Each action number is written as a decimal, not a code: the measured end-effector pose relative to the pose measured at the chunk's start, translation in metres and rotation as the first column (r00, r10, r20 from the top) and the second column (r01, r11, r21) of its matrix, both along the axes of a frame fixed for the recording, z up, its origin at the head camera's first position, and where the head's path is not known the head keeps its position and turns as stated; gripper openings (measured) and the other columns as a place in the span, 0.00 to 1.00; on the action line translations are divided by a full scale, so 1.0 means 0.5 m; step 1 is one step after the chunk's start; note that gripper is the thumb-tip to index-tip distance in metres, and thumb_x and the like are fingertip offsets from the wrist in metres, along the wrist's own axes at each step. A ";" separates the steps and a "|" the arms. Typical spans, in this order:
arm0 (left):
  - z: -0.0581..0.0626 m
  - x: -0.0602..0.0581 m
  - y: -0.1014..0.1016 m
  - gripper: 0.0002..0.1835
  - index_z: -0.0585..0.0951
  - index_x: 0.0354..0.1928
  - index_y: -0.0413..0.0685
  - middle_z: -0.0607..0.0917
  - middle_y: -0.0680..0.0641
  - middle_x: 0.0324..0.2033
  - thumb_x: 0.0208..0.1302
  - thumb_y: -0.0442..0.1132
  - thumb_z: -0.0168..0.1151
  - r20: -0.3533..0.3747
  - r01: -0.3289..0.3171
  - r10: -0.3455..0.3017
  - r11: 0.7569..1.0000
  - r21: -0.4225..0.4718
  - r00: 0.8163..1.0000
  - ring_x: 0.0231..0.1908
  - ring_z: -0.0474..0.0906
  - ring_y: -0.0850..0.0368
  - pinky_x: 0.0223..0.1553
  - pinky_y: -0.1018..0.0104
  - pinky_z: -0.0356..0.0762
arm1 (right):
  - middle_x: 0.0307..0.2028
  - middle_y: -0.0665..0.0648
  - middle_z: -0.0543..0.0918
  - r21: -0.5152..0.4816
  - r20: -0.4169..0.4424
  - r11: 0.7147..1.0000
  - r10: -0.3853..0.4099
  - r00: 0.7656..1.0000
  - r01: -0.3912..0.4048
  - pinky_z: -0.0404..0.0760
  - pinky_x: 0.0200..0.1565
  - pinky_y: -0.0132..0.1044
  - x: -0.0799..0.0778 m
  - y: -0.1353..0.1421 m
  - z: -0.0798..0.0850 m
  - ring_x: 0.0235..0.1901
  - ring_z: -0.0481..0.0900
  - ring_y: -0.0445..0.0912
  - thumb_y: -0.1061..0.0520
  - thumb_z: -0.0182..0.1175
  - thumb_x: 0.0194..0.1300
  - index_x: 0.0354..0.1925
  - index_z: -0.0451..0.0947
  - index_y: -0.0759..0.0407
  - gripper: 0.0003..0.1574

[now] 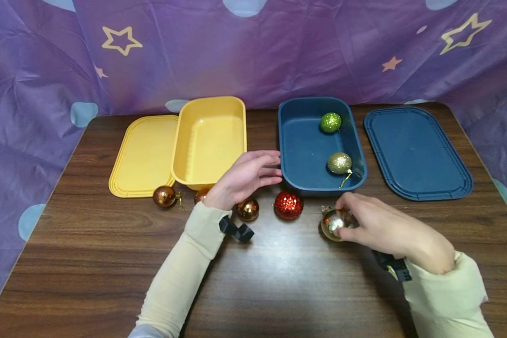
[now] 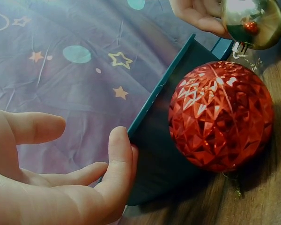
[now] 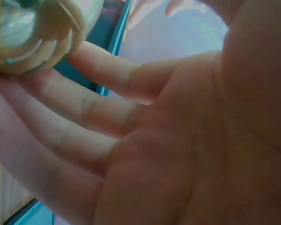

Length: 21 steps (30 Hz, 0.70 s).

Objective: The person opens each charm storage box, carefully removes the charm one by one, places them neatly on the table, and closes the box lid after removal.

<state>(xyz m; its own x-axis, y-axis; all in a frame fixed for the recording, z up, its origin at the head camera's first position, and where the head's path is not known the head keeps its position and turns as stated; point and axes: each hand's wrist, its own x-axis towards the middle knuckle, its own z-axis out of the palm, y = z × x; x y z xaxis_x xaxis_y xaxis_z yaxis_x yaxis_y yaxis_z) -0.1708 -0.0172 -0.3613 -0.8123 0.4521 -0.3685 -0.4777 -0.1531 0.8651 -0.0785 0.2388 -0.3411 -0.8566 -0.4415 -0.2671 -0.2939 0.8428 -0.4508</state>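
Observation:
My right hand (image 1: 384, 227) grips a shiny gold Christmas ball (image 1: 331, 224) between thumb and fingers, just in front of the blue box (image 1: 304, 145). The ball's metal cap points toward the box. With fingers loosely extended, my left hand (image 1: 247, 178) holds nothing; its fingertips are right at the box's left wall. A faceted red ball (image 2: 220, 117) lies on the table between the hands, close to the box front. Inside the box, a glittery green ball (image 1: 330, 122) sits toward the back and a pale gold glitter ball (image 1: 339, 163) with a string nearer the front.
A yellow box (image 1: 211, 141) stands at the left, overlapping a yellow lid (image 1: 141, 155). The blue lid (image 1: 418, 152) lies at the right. Brown balls (image 1: 164, 196) lie along the front of the yellow box, one partly behind my left wrist. A purple curtain (image 1: 279, 56) hangs behind the table.

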 end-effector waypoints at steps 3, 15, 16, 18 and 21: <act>0.000 0.000 0.000 0.22 0.64 0.66 0.31 0.73 0.44 0.48 0.73 0.32 0.46 -0.001 0.000 0.000 1.000 0.003 1.000 0.40 0.76 0.55 0.46 0.68 0.80 | 0.38 0.54 0.81 -0.002 0.015 1.000 -0.007 1.000 0.007 0.75 0.31 0.35 -0.001 -0.001 0.000 0.32 0.75 0.41 0.47 0.68 0.56 0.47 0.72 0.59 0.26; -0.001 0.001 -0.001 0.23 0.64 0.66 0.31 0.73 0.44 0.49 0.73 0.33 0.46 -0.001 0.002 -0.002 1.000 -0.001 1.000 0.40 0.75 0.55 0.49 0.66 0.79 | 0.33 0.51 0.80 0.005 0.028 1.000 -0.025 0.999 0.025 0.72 0.27 0.33 -0.002 -0.004 -0.004 0.28 0.73 0.40 0.47 0.66 0.59 0.46 0.72 0.59 0.24; -0.002 0.001 -0.001 0.23 0.64 0.66 0.31 0.73 0.44 0.49 0.73 0.33 0.46 -0.001 0.001 -0.001 1.000 -0.002 1.000 0.40 0.75 0.55 0.49 0.66 0.79 | 0.32 0.51 0.80 0.004 0.023 1.000 -0.025 0.999 0.025 0.71 0.27 0.33 -0.002 -0.004 -0.004 0.28 0.72 0.40 0.47 0.66 0.59 0.46 0.72 0.59 0.24; -0.002 0.001 -0.001 0.23 0.64 0.66 0.31 0.73 0.44 0.49 0.73 0.33 0.46 -0.001 0.002 -0.002 1.000 -0.002 1.000 0.40 0.75 0.55 0.49 0.66 0.79 | 0.32 0.51 0.80 0.003 0.006 1.000 -0.021 1.000 0.021 0.71 0.27 0.33 -0.002 -0.005 -0.005 0.28 0.72 0.40 0.47 0.65 0.59 0.46 0.72 0.59 0.23; -0.002 0.001 -0.001 0.23 0.64 0.66 0.31 0.73 0.44 0.49 0.73 0.33 0.46 -0.001 0.002 -0.002 1.000 -0.002 1.000 0.40 0.75 0.55 0.49 0.66 0.79 | 0.33 0.51 0.80 0.005 -0.007 1.000 -0.015 1.000 0.015 0.71 0.28 0.34 -0.002 -0.006 -0.005 0.28 0.72 0.40 0.47 0.65 0.60 0.46 0.73 0.59 0.23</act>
<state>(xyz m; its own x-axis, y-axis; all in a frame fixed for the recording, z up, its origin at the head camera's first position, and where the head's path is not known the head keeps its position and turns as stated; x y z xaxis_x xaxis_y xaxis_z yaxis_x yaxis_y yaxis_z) -0.1705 -0.0177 -0.3624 -0.8117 0.4527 -0.3690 -0.4774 -0.1505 0.8657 -0.0796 0.2358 -0.3435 -0.8649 -0.4274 -0.2633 -0.2845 0.8495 -0.4442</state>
